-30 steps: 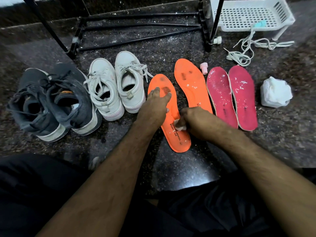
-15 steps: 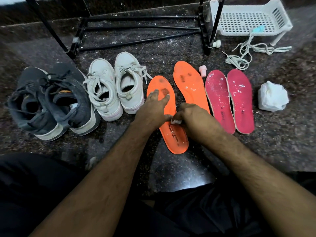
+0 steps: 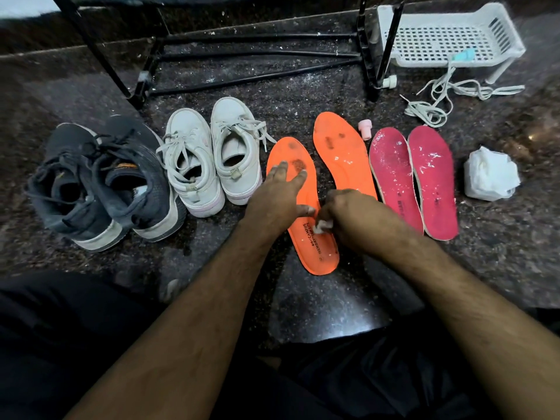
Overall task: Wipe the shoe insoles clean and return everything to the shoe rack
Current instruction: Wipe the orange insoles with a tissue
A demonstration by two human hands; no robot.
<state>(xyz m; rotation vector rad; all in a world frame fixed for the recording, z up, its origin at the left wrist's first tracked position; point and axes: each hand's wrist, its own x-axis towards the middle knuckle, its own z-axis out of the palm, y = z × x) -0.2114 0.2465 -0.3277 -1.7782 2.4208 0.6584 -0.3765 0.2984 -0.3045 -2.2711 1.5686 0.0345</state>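
Note:
Two orange insoles lie on the dark stone floor. My left hand (image 3: 277, 197) presses flat on the nearer orange insole (image 3: 316, 253), fingers spread over its smudged toe end. My right hand (image 3: 348, 216) is closed on a small white wipe (image 3: 320, 227) that touches the same insole near its printed heel. The second orange insole (image 3: 339, 150) lies just to the right, with dark spots. Two pink insoles (image 3: 391, 174) (image 3: 431, 177) speckled with white bits lie further right. The black shoe rack (image 3: 251, 56) stands at the back.
A pair of dark grey sneakers (image 3: 103, 183) and a pair of white sneakers (image 3: 212, 156) stand at left. A crumpled white tissue wad (image 3: 491, 174), loose laces (image 3: 436, 98), a small pink cap (image 3: 365, 128) and a white plastic basket (image 3: 448, 34) are at right.
My right hand rubs the wipe back and forth over the heel half of the nearer orange insole. My left hand stays pressed on it. The camera view shifts slightly.

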